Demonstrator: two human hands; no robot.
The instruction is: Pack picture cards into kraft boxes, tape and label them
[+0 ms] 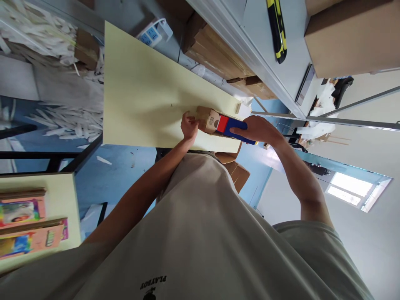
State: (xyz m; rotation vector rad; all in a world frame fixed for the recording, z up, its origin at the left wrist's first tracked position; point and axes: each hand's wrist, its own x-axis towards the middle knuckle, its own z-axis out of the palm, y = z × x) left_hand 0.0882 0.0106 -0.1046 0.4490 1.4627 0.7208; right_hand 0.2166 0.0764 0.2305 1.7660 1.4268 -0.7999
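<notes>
A small brown cardboard box (206, 118) rests on the pale yellow board, lying on its side, with its open end facing right. A blue box with a red band (231, 128) is partly inside that end. My right hand (258, 128) grips the blue box at its right part, thumb on the near face and fingers hidden behind. My left hand (189, 126) is at the left end of the cardboard box, fingers loosely bent and apart; I cannot tell whether it presses on the cardboard.
The yellow tabletop (137, 83) stretches to the left. A shelf edge (265, 62) with a yellow-black utility knife (277, 33) rises beyond. Behind the table are cardboard boxes (218, 46) and a power strip (153, 34). Colourful packages (21, 212) lie on another table at lower left.
</notes>
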